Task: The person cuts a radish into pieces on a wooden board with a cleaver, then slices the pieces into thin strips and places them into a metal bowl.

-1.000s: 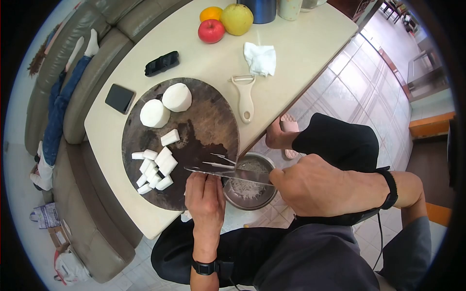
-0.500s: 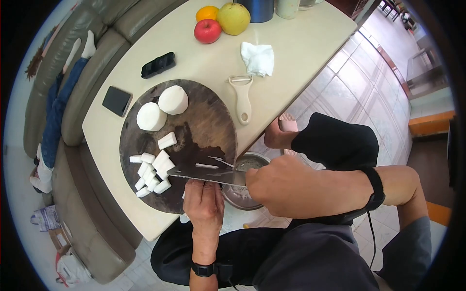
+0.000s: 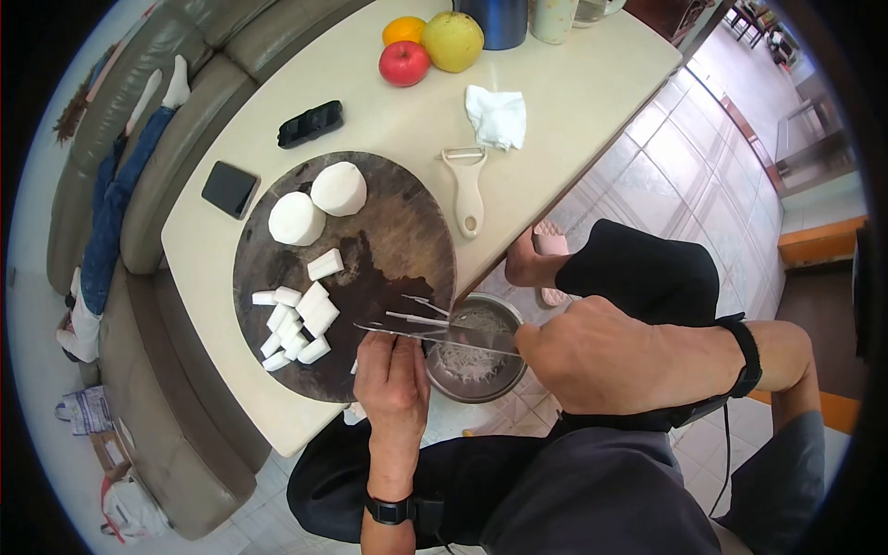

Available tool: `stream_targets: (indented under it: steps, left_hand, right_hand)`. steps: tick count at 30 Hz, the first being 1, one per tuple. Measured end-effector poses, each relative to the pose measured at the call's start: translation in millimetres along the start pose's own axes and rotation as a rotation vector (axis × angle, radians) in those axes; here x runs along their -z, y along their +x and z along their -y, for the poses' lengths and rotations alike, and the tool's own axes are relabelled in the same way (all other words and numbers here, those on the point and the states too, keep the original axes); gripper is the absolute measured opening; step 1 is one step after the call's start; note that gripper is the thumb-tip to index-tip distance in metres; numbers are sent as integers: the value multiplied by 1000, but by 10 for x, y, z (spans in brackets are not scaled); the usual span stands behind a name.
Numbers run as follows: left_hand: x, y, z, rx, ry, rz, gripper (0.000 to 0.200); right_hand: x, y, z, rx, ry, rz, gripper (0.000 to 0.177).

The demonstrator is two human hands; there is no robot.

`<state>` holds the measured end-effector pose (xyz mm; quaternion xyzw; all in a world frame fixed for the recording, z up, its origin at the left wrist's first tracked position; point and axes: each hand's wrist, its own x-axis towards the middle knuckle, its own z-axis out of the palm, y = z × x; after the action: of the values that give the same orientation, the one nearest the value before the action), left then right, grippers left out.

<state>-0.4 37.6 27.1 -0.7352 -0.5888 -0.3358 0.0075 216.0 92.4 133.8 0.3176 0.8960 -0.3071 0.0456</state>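
Note:
My right hand (image 3: 583,356) is closed round the handle of a kitchen knife (image 3: 444,339). The blade runs level across the front right of a round wooden cutting board (image 3: 398,213), its tip close to my left fingers. With bent fingertips, my left hand (image 3: 393,375) presses down at the board's front edge on a white radish piece (image 3: 353,366), mostly hidden beneath it. Thin radish strips (image 3: 416,318) lie just behind the blade. Short radish sticks (image 3: 314,310) are heaped on the left, and two thick radish rounds (image 3: 297,219) stand farther back.
Beneath the table edge, a metal bowl (image 3: 518,370) holds shreds. A peeler (image 3: 468,194), white cloth (image 3: 497,117), phone (image 3: 229,189) and black object (image 3: 311,124) lie on the table (image 3: 555,65). Fruit (image 3: 404,64) and a blue container (image 3: 493,23) stand behind. A person's legs (image 3: 125,194) rest on a sofa.
My right hand has drawn the knife to the right, so its tip is nearer my left fingers. More of the bowl and strips shows. My left hand stays almost in place.

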Motion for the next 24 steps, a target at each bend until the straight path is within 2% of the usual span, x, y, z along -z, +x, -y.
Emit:
stream_targets:
  steps: [8,10,14,17,19,24]
  left_hand:
    - [-1,-5,21,4,2,13,21]
    - [4,3,15,-4,-3,26,18]
    - [9,4,1,-8,30,25,18]
    - [-23,29,-17,-10,2,-16,19]
    - [-19,31,-13,-16,-6,-40,19]
    - [-9,5,-1,0,-18,-19,17]
  right_hand:
    - [7,79,10,1,-16,56,10]
    - [-72,152,20,74,-38,39,10]
    - [-142,174,-2,49,-31,-66,10]
    - [-143,120,-60,8,47,-87,18]
    - [-83,91,-82,-61,36,18,16]
    - [14,13,-46,-14,37,13,12]
